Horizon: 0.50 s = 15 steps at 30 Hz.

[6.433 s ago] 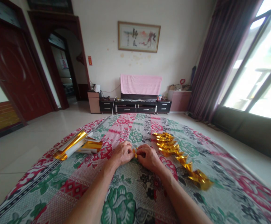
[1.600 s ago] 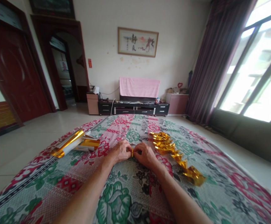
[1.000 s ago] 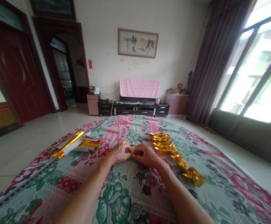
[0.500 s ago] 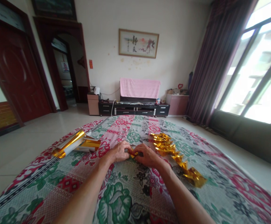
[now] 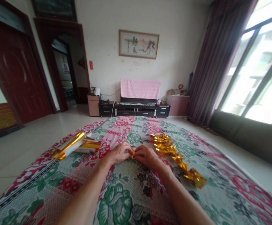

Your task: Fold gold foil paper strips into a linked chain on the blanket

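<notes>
A small piece of gold foil paper (image 5: 133, 154) shows between my two hands, low over the patterned cloth. My left hand (image 5: 120, 152) pinches its left side with thumb and fingers. On the other side, my right hand (image 5: 147, 155) has its fingertips closed on the same piece. Most of the foil is hidden behind my fingers, so its folded shape is unclear. To the right of my right hand lies a row of folded gold foil pieces (image 5: 165, 147), running toward me. Further left rest gold foil sheets (image 5: 71, 144), partly rolled, with white undersides.
A flowered cloth (image 5: 117, 203) in green, red and grey covers the round table. Past its far edge stand a low black cabinet (image 5: 136, 112) and a pink cloth (image 5: 140, 89) draped over something. A purple curtain (image 5: 215, 62) hangs by the window at right.
My fingertips have drawn closer together over the foil piece, and less of it shows now. The folded row and the sheets have stayed put.
</notes>
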Each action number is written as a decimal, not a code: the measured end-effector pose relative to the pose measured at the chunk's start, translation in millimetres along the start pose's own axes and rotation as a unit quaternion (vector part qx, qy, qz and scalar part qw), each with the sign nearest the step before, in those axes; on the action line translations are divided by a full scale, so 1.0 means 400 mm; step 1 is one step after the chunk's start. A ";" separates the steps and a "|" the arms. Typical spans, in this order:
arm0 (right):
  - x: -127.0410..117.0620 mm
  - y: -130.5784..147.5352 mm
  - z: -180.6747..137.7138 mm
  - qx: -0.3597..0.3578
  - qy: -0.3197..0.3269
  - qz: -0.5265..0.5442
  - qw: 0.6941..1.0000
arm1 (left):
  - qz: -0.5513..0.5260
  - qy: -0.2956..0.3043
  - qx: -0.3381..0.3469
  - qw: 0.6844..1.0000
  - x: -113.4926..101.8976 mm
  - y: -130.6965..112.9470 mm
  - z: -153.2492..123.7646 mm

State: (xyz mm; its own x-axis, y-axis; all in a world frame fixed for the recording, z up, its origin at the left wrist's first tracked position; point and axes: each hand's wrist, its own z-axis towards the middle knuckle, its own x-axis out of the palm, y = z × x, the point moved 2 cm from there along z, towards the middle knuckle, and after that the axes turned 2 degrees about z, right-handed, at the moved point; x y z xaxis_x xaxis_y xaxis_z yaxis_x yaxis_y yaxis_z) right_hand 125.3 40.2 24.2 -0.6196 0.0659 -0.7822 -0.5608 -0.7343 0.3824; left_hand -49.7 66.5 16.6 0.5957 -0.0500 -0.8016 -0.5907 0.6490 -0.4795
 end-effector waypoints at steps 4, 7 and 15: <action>0.007 0.002 -0.009 -0.012 -0.016 0.003 1.000 | -0.005 0.001 0.006 1.000 -0.002 -0.004 -0.004; 0.010 0.008 -0.014 -0.018 -0.032 0.002 0.999 | -0.013 0.002 0.011 1.000 -0.003 -0.002 -0.007; 0.019 0.012 -0.013 -0.001 -0.056 0.011 0.998 | -0.006 0.010 0.010 1.000 -0.010 -0.019 -0.013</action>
State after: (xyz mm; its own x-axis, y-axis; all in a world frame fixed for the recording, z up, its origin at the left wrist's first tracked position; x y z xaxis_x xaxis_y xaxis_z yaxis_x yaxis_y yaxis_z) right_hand 120.8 33.6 17.5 -0.6889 0.1256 -0.7139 -0.5460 -0.7376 0.3972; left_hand -50.4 57.8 21.5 0.5915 -0.0735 -0.8030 -0.5723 0.6632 -0.4822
